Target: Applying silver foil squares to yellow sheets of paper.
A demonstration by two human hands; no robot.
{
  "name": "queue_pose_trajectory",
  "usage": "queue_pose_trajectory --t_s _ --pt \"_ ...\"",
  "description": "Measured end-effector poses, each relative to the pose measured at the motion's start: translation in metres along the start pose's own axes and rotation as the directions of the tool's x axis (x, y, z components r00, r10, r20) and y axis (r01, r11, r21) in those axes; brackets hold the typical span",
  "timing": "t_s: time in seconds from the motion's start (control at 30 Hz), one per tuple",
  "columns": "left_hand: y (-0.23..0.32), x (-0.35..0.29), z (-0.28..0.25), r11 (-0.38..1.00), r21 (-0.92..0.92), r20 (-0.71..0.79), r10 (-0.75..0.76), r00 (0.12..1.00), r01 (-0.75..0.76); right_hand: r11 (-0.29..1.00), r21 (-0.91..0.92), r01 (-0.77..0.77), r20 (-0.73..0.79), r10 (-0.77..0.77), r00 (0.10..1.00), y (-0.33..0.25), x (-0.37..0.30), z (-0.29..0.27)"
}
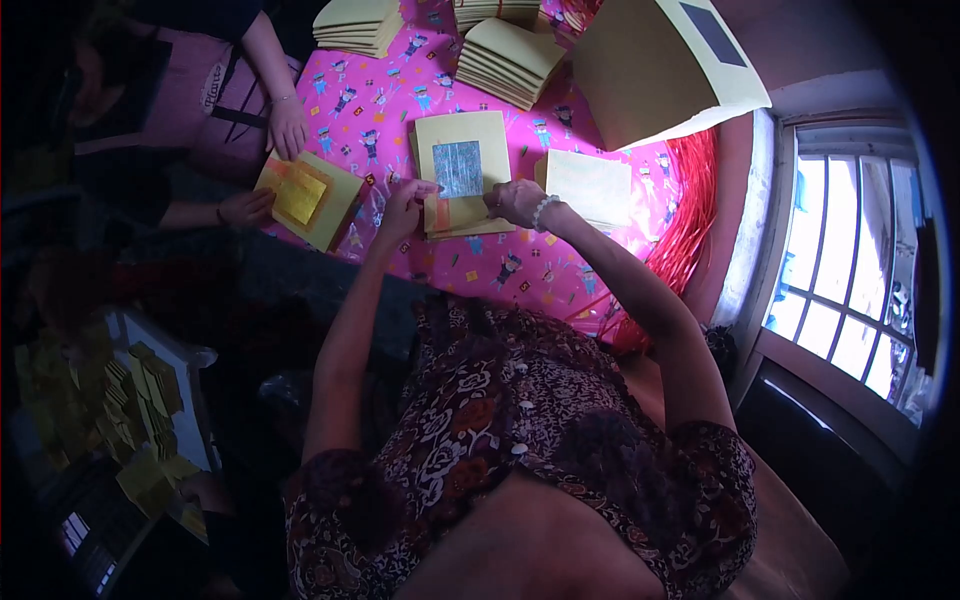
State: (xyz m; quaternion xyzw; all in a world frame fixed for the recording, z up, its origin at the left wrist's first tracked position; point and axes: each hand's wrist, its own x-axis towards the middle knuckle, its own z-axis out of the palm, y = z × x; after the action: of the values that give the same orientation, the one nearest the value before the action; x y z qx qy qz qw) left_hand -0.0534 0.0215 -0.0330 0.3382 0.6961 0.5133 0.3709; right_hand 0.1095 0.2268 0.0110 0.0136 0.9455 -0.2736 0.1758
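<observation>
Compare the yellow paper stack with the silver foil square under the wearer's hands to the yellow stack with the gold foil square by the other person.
The yellow paper stack with the silver foil square lies nearly square to the view; the yellow stack with the gold foil square is turned diagonally. The first is touched by the left hand and right hand; the second by another person's hands. Both rest on the pink patterned tablecloth.
</observation>
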Motion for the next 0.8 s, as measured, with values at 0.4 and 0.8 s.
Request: queue_pose_trajectory --t_s 0.4,0.8 --pt "0.030 0.024 -0.026 0.782 0.537 0.168 0.267 0.949 -0.315 0.971 0.238 -0.009 -0.099 0.033 0.995 0.008 0.001 -0.053" --pt "0.018 0.068 -0.019 0.905 0.423 -0.064 -0.013 0.998 0.038 0.761 0.578 -0.296 -0.409 0.584 0.701 0.028 0.033 0.004"
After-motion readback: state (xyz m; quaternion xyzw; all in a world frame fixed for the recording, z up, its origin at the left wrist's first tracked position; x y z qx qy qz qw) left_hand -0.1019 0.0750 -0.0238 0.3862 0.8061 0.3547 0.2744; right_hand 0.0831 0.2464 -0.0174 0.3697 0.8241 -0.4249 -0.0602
